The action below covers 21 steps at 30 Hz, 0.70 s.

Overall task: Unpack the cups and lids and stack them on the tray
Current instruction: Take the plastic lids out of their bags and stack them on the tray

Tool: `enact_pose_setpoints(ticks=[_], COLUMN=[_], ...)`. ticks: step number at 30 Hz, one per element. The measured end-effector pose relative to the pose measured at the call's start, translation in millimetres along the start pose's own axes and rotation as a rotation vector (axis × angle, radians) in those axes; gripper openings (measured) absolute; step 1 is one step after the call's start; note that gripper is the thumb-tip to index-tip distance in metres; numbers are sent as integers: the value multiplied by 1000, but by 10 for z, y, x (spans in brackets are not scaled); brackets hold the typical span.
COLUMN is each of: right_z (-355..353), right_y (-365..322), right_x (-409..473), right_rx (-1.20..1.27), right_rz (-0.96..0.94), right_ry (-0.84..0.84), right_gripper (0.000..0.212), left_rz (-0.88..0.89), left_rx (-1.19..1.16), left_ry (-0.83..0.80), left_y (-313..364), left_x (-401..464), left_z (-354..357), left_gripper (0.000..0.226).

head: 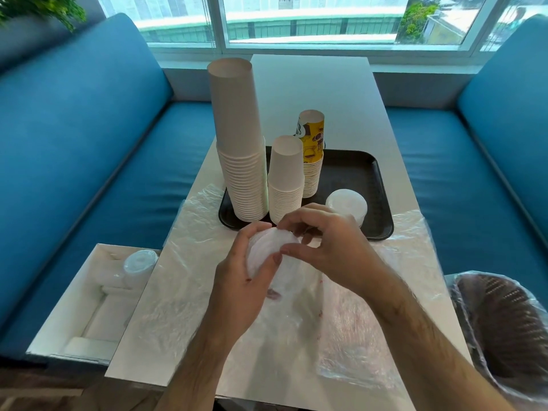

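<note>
On the black tray (367, 173) stand a tall stack of white paper cups (240, 149), a shorter white cup stack (286, 179) and a yellow printed cup stack (312, 152). A small pile of white lids (347, 206) sits at the tray's front right. Just in front of the tray, my left hand (240, 280) grips a stack of white lids (265, 250) still in clear plastic wrap. My right hand (323, 247) pinches the wrap at the top of that stack.
Loose clear plastic wrapping (341, 351) covers the near half of the white table (311, 84). A white cardboard box (92, 298) on the left holds another sleeve of lids (138, 266). A lined brown bin (504, 330) stands at the right. Blue benches flank the table.
</note>
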State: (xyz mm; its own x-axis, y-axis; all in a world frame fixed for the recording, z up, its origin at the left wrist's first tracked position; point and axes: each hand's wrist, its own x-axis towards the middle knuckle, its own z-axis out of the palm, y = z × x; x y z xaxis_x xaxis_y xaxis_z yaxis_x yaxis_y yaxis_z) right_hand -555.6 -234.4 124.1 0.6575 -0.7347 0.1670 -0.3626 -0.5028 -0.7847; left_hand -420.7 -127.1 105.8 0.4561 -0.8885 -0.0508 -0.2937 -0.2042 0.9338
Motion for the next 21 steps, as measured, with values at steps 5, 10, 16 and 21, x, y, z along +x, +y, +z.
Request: enact_pose_setpoints(ticks=[5,10,16,21], right_z=[-26,-53,-95,-72], right_y=[16,14,50,113], right_x=[-20,-3,-8,4], right_rx=[8,21,121,427], right_rz=[22,22,76,174], right_ry=[8,-20,-161,-106], right_gripper=[37,33,26,25], left_rz=[-9,10,-10,-58], left_rx=[-5,-13,-161,-295], left_ry=[-4,-24,-64,-3], left_y=[-13,-20,-59,-75], left_x=[-3,-5,52,65], left_z=[7,14,-35,-43], left_gripper=[46,48,21,31])
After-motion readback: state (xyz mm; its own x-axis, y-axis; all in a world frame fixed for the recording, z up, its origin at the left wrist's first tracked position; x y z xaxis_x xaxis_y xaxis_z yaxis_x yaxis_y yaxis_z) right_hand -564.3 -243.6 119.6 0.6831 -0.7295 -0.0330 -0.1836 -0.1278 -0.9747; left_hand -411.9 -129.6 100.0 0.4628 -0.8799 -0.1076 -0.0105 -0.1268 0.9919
